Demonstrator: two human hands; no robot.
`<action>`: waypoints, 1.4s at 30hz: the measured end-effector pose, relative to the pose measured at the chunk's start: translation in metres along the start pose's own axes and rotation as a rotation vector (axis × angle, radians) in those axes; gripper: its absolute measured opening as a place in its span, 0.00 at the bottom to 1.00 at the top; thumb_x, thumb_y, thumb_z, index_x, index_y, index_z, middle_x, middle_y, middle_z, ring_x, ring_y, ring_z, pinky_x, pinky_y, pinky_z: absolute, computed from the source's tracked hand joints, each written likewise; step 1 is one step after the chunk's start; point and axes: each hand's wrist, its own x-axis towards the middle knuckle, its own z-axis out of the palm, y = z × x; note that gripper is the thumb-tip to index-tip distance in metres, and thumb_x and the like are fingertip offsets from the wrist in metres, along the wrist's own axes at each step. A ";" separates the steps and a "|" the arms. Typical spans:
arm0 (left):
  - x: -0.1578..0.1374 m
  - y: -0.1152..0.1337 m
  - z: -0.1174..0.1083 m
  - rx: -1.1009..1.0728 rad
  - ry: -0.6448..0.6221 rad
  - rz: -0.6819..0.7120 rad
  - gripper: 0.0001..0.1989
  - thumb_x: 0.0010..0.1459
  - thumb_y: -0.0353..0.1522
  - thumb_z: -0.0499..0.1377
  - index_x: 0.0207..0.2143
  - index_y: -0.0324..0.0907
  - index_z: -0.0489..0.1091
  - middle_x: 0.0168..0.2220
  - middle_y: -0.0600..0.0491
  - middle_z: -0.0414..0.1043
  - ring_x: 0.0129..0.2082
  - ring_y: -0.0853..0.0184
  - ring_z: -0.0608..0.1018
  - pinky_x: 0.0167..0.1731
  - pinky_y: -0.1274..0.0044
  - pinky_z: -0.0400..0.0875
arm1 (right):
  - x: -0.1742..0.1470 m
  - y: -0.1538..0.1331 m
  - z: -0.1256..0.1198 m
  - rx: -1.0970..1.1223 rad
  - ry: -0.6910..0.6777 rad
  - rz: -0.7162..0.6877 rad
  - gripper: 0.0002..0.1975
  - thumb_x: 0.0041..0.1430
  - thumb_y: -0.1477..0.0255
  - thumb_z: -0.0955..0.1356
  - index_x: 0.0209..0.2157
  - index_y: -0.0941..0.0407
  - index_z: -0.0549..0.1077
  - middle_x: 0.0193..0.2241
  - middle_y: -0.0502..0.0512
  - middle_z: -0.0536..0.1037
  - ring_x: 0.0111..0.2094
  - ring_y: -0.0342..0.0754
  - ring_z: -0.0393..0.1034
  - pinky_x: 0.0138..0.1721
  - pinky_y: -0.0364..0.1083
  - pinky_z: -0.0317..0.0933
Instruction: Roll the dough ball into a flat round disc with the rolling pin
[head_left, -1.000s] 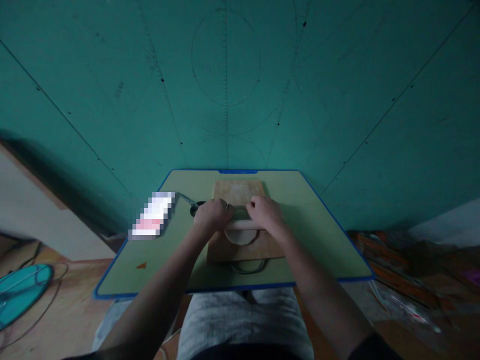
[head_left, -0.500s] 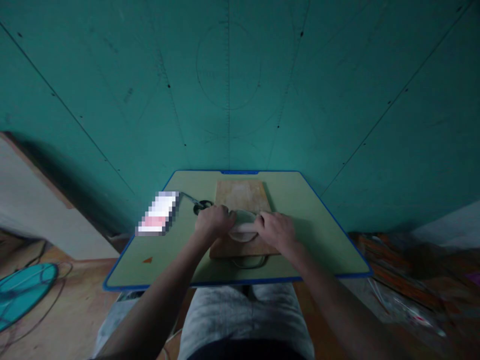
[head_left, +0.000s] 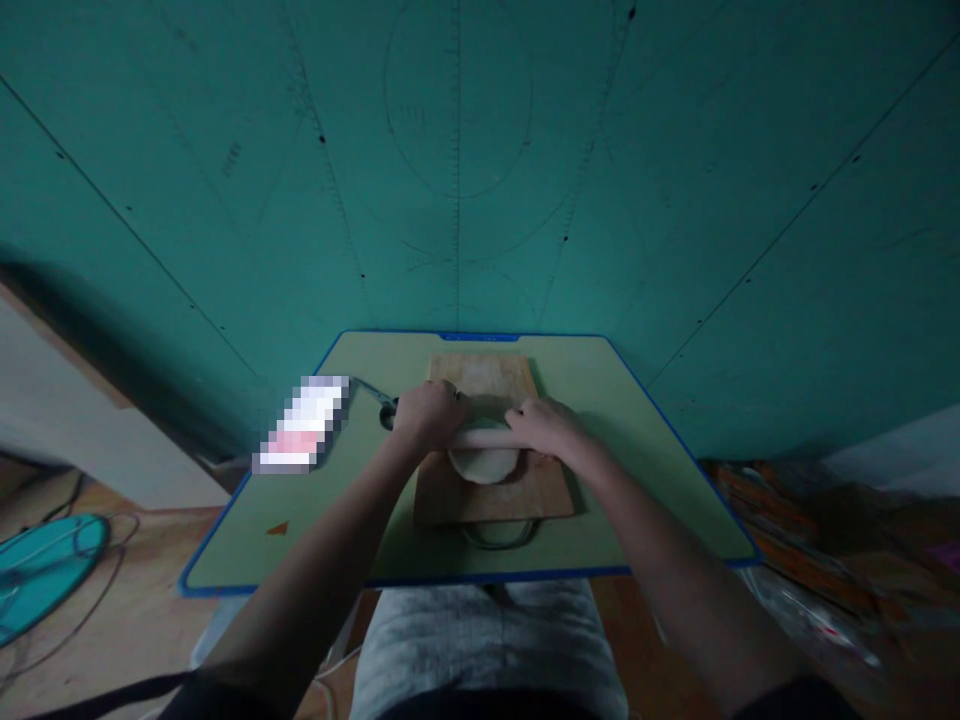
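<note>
A pale rolling pin lies crosswise over a flat round of dough. My left hand is closed round the pin's left end, and my right hand grips its right end. Beneath the dough is a wooden cutting board, with a loop handle at its near edge. Just left of my left hand, scissors with dark handles lie on the table, partly hidden by that hand.
The light green table has a blue rim and stands against a green wall. On its left side lies a blurred-out rectangular item, with a small orange triangle nearer me. Clutter sits on the floor at right.
Both hands have moved the rolling pin away from me, toward the dough's far part, so more of its near side shows. The camera view has shifted slightly.
</note>
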 end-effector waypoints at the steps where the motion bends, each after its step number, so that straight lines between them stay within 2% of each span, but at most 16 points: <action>1: 0.002 0.000 0.000 0.002 -0.004 0.000 0.23 0.62 0.39 0.45 0.42 0.38 0.77 0.42 0.38 0.79 0.43 0.50 0.81 0.39 0.68 0.74 | 0.003 0.000 -0.001 0.006 0.000 -0.005 0.20 0.66 0.63 0.59 0.44 0.58 0.79 0.43 0.64 0.81 0.43 0.52 0.76 0.40 0.43 0.62; 6: 0.007 -0.002 0.001 0.016 -0.025 -0.001 0.23 0.62 0.38 0.45 0.45 0.36 0.76 0.43 0.35 0.78 0.44 0.50 0.80 0.40 0.67 0.74 | 0.009 -0.002 -0.003 0.038 0.080 0.013 0.23 0.65 0.64 0.57 0.41 0.60 0.80 0.41 0.66 0.81 0.42 0.53 0.76 0.37 0.45 0.63; 14: -0.020 -0.002 -0.001 0.047 -0.048 0.049 0.26 0.65 0.41 0.41 0.45 0.37 0.75 0.43 0.36 0.78 0.45 0.51 0.80 0.40 0.68 0.73 | -0.022 -0.002 0.013 0.001 0.254 -0.017 0.21 0.64 0.65 0.57 0.37 0.55 0.80 0.40 0.61 0.82 0.42 0.54 0.76 0.40 0.47 0.63; 22: -0.057 -0.007 -0.001 0.098 -0.006 0.142 0.23 0.66 0.37 0.42 0.48 0.38 0.74 0.44 0.37 0.77 0.46 0.50 0.78 0.41 0.66 0.71 | -0.038 -0.005 0.019 -0.022 0.249 0.008 0.20 0.64 0.66 0.58 0.40 0.56 0.80 0.42 0.62 0.81 0.45 0.55 0.76 0.43 0.48 0.63; 25: -0.067 -0.013 0.000 0.141 0.002 0.190 0.22 0.65 0.35 0.43 0.45 0.38 0.75 0.42 0.37 0.77 0.43 0.49 0.79 0.38 0.66 0.71 | -0.041 -0.005 0.020 -0.020 0.263 0.010 0.19 0.65 0.67 0.58 0.40 0.56 0.79 0.43 0.62 0.81 0.45 0.55 0.76 0.43 0.48 0.63; 27: -0.069 -0.014 0.000 0.130 0.008 0.152 0.22 0.65 0.36 0.43 0.43 0.37 0.76 0.41 0.37 0.77 0.42 0.50 0.79 0.37 0.67 0.71 | -0.040 -0.005 0.021 -0.023 0.280 0.003 0.19 0.64 0.67 0.58 0.40 0.56 0.79 0.43 0.62 0.81 0.44 0.54 0.76 0.42 0.48 0.62; 31: -0.064 -0.012 0.001 0.079 0.023 0.054 0.25 0.65 0.38 0.42 0.41 0.36 0.76 0.40 0.37 0.78 0.43 0.51 0.80 0.38 0.68 0.72 | -0.036 -0.005 0.022 -0.009 0.292 0.037 0.19 0.64 0.66 0.58 0.39 0.55 0.79 0.41 0.61 0.81 0.41 0.54 0.76 0.39 0.48 0.62; 34: -0.053 -0.012 0.003 0.057 0.018 0.018 0.26 0.66 0.41 0.41 0.43 0.37 0.75 0.41 0.38 0.79 0.43 0.51 0.80 0.39 0.67 0.72 | -0.029 -0.003 0.019 0.013 0.338 0.034 0.17 0.64 0.67 0.59 0.40 0.55 0.77 0.42 0.60 0.80 0.43 0.54 0.74 0.41 0.48 0.62; 38: -0.033 -0.014 0.002 0.013 -0.014 -0.033 0.26 0.64 0.43 0.42 0.42 0.39 0.76 0.42 0.38 0.79 0.44 0.50 0.80 0.40 0.66 0.73 | -0.010 0.000 0.013 0.036 0.370 0.028 0.14 0.62 0.67 0.60 0.41 0.56 0.74 0.44 0.62 0.75 0.46 0.54 0.71 0.43 0.48 0.61; 42: -0.011 -0.014 -0.001 -0.003 -0.013 -0.069 0.25 0.62 0.40 0.43 0.45 0.39 0.76 0.44 0.37 0.78 0.44 0.48 0.80 0.39 0.65 0.74 | 0.015 0.002 0.007 0.062 0.382 0.024 0.13 0.62 0.68 0.60 0.41 0.56 0.73 0.45 0.62 0.74 0.48 0.55 0.68 0.47 0.49 0.60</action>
